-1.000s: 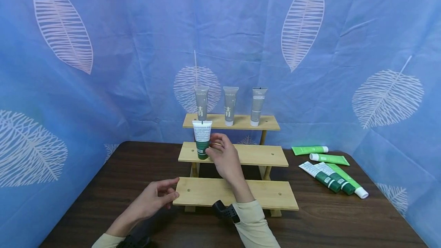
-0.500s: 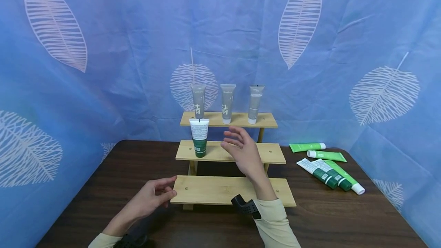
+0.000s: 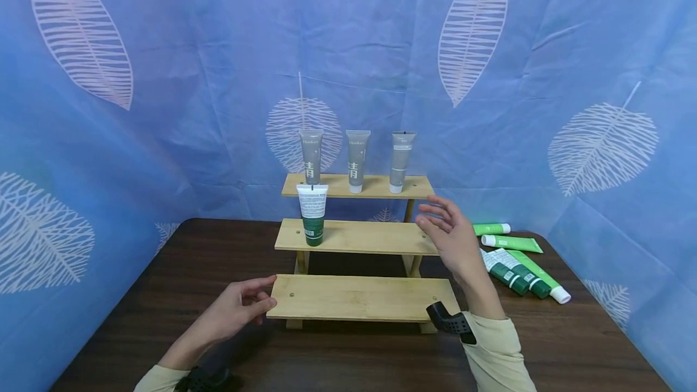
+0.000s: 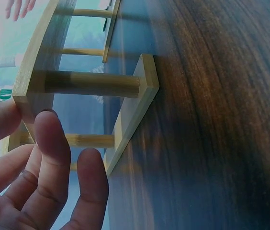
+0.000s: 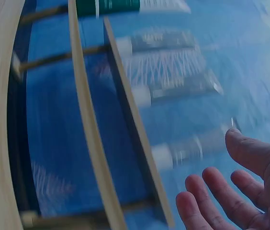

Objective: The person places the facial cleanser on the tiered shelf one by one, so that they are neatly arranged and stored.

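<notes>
A three-tier wooden display stand (image 3: 359,298) stands on the table. My left hand (image 3: 231,313) holds the left end of its lowest shelf, thumb and fingers at the edge; the left wrist view shows fingertips (image 4: 52,136) at the board's corner. On the middle shelf (image 3: 376,237), a white and dark green squeeze tube (image 3: 313,216) stands upright on its cap near the left end. My right hand (image 3: 457,244) hangs in the air by that shelf's right end, fingers loosely bent, holding nothing. The right wrist view shows the same hand (image 5: 250,187) with fingers apart.
Three grey tubes (image 3: 357,162) stand upright along the top shelf (image 3: 376,186). Several light green and white-and-dark-green tubes (image 3: 512,244) lie on the dark wooden table (image 3: 577,337) at the right, partly behind my right hand. A blue leaf-patterned cloth (image 3: 376,47) hangs behind.
My right hand has let go of the white and dark green tube and moved right, past the middle shelf's right end. The tube stays standing; my left hand keeps its place on the stand.
</notes>
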`<state>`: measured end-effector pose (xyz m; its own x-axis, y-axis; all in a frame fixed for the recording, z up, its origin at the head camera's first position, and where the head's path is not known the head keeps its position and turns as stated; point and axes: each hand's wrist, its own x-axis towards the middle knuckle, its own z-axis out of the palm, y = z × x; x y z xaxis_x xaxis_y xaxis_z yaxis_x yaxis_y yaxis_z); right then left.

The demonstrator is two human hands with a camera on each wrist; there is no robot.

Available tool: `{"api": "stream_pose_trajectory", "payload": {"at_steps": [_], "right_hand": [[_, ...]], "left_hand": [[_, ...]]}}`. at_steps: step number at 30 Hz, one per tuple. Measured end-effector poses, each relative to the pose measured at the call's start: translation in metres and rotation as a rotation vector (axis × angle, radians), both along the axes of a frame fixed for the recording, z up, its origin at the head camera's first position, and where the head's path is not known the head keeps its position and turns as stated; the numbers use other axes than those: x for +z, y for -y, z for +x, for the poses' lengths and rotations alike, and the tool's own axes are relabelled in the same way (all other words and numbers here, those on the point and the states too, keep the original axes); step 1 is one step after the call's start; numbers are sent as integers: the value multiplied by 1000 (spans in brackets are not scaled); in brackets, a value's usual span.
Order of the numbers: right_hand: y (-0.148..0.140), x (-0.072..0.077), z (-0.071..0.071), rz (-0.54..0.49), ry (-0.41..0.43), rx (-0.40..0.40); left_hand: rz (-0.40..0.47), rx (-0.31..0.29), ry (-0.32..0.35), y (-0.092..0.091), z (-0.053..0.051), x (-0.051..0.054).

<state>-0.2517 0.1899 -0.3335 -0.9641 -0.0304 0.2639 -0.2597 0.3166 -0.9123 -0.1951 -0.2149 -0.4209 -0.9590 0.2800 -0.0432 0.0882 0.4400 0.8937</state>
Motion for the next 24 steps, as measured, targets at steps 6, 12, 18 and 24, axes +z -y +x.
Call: {"api": "stream_pose_trajectory", "payload": {"at_steps": [6,12,18,24], "right_hand": [[-41,-5,2,97,-37,-81],[-74,-7,9,162,-44,-158],[-108,-13,13,232,-22,-189],[-140,-23,15,293,11,-170]], "left_hand": [[-19,15,7,-1,1,2],[-11,18,12,-2,1,3],[-21,31,11,-2,0,2],[-9,34,26,-2,2,4]]}}
